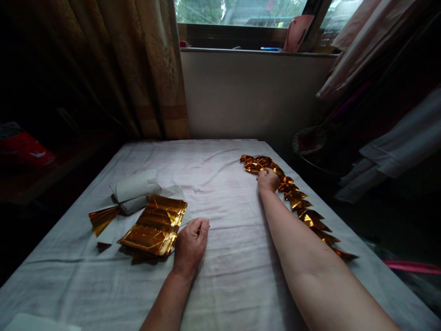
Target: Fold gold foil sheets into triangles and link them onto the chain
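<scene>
While left hand (190, 243) rests, right hand (268, 179) seemingly touches foil row (303, 207).

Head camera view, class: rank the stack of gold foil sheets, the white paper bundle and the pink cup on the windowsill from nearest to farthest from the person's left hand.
1. Stack of gold foil sheets: just left of the left hand, about touching it.
2. White paper bundle: farther left and back, behind the stack.
3. Pink cup: far off on the windowsill, to the right.
</scene>
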A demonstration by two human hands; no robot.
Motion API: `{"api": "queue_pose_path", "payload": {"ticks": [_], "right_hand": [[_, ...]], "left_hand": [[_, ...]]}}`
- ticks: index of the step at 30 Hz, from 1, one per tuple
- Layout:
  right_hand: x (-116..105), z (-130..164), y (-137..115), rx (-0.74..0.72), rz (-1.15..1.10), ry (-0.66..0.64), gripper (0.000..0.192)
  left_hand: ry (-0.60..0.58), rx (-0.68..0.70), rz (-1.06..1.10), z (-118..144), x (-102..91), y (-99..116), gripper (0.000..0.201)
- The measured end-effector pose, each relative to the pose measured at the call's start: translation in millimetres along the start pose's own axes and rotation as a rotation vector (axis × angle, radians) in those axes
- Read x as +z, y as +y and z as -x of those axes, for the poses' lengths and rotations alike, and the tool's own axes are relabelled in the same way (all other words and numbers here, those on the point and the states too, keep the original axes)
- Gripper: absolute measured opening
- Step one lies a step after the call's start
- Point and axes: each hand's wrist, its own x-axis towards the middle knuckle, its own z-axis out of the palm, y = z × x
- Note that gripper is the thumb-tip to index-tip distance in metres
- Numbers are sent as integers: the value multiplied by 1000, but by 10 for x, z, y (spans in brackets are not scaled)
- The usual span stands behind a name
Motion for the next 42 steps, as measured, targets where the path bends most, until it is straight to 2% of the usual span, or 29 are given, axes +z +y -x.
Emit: {"api": "queue_pose_path", "payload": {"ticks": [5, 13, 22, 28, 34, 38, 42], "right_hand": [[-29, 67, -44, 57, 67, -17, 38], [-49, 94, -139, -50, 135, -152, 38], [-8, 71, -154, -109, 209, -187, 36], [-18, 79, -153, -127, 218, -182, 32], [-53, 116, -207, -149, 234, -178, 43], [-33, 144, -265, -214, 239, -199, 49], [8, 143, -314, -292, 267, -127, 53]], "left_hand": [[18, 14, -17, 3, 8, -1, 39], [8, 16, -34, 12, 14, -9, 38], [-7, 8, -33, 16, 23, -26, 37], [-12, -10, -36, 15, 14, -3, 38], [-7, -8, -35, 19, 18, 0, 37], [3, 0, -41, 24, 23, 3, 37], [6, 18, -48, 30, 25, -1, 36]]}}
